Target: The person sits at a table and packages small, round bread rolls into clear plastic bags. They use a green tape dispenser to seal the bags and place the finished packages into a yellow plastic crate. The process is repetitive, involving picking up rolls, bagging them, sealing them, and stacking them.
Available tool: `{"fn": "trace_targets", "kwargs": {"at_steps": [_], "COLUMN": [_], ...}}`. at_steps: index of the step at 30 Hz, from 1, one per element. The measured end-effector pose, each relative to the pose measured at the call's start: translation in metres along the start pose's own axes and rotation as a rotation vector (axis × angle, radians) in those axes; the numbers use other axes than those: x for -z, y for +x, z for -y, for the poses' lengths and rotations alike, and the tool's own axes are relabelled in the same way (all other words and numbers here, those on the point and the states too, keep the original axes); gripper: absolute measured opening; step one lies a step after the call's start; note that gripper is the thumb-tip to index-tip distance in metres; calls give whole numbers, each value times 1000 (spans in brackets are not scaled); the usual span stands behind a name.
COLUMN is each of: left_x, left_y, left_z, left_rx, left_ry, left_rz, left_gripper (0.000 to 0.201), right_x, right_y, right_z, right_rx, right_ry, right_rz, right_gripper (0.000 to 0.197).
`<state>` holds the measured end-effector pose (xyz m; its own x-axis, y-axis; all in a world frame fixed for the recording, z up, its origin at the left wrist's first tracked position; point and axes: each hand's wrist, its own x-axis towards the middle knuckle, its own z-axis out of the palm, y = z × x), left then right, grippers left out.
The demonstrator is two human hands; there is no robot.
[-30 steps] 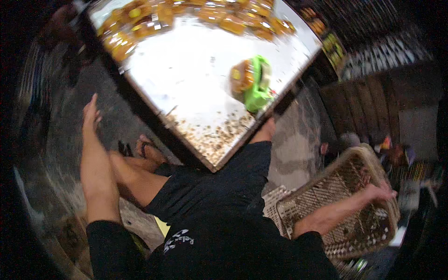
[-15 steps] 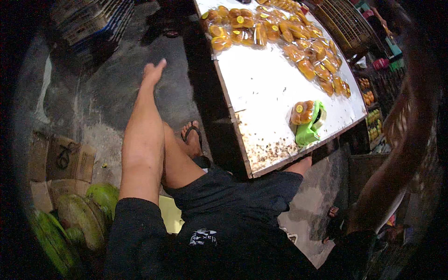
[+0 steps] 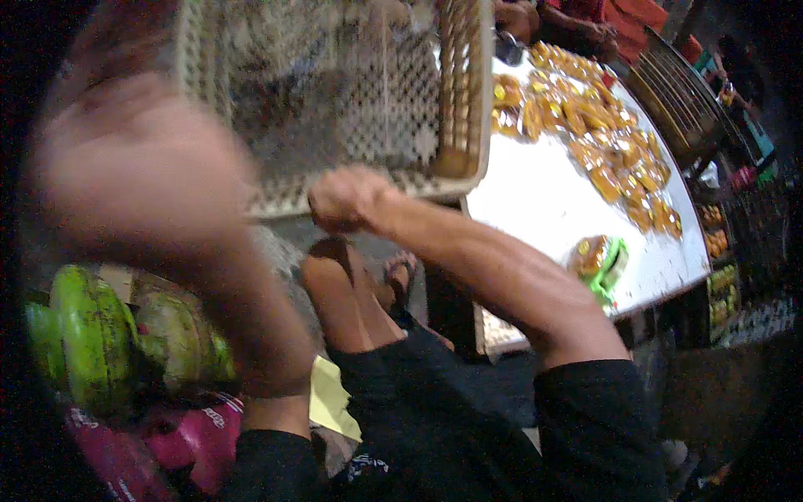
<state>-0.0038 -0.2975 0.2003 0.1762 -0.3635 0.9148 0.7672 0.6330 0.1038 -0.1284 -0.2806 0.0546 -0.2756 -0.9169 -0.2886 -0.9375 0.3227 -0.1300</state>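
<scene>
A cream plastic crate (image 3: 464, 125) with lattice walls and a mesh bottom is raised in front of me, left of the white table (image 3: 519, 192). My right hand (image 3: 343, 197) is closed round its near rim, the arm stretched across my body. Large and close at the left, my left hand (image 3: 155, 171) is smeared by motion beside the crate's left side. Its fingers cannot be made out, nor whether it touches the crate. On the table, a pack of brown buns (image 3: 588, 253) leans against a green tape dispenser (image 3: 613, 266).
Many plastic-wrapped buns (image 3: 606, 142) cover the table's far and right parts. A person's hands (image 3: 598, 32) show beyond it. Several green gas cylinders (image 3: 92, 343) and pink ones (image 3: 188, 431) stand low at the left. A slatted wooden rack (image 3: 682, 96) stands at the right.
The crate is now held up in front of me. My right arm has come across to its rim, and my left hand has moved closer and blurred. The view has shifted left.
</scene>
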Motion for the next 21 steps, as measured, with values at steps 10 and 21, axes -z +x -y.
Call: {"fn": "trace_targets", "kwargs": {"at_steps": [10, 21], "left_x": [-116, -45], "left_y": [-137, -155], "left_z": [69, 170], "left_rx": [505, 1095], "left_ry": [-261, 61], "left_rz": [973, 1082], "left_gripper": [41, 48], "right_x": [-95, -103], "right_y": [122, 183], "right_z": [27, 18], "right_rx": [143, 26], "right_ry": [281, 524], "right_rz": [540, 442], "right_gripper": [31, 29]}}
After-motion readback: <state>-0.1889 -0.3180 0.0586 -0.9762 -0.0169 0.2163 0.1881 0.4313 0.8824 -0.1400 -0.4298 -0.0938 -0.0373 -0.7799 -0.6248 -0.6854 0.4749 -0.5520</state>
